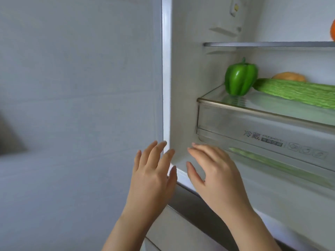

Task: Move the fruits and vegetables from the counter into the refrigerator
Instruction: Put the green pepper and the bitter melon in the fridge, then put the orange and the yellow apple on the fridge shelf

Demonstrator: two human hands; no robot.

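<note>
The refrigerator [183,87] stands open on the right of the view. On its glass shelf [235,104] sit a green bell pepper [240,78], a long ridged green gourd [297,91] and, behind it, a tan potato-like vegetable [290,76]. An orange fruit [333,29] shows at the right edge on the upper shelf [262,44]. My left hand [154,174] and my right hand [213,171] hover empty, fingers spread, at the fridge's lower left corner below the shelf. Neither touches any produce.
A clear crisper drawer [262,131] with printed labels sits under the glass shelf. The fridge's left frame edge [166,69] runs vertically beside a pale wall [72,87]. A dark band [195,205] marks the lower door's top edge.
</note>
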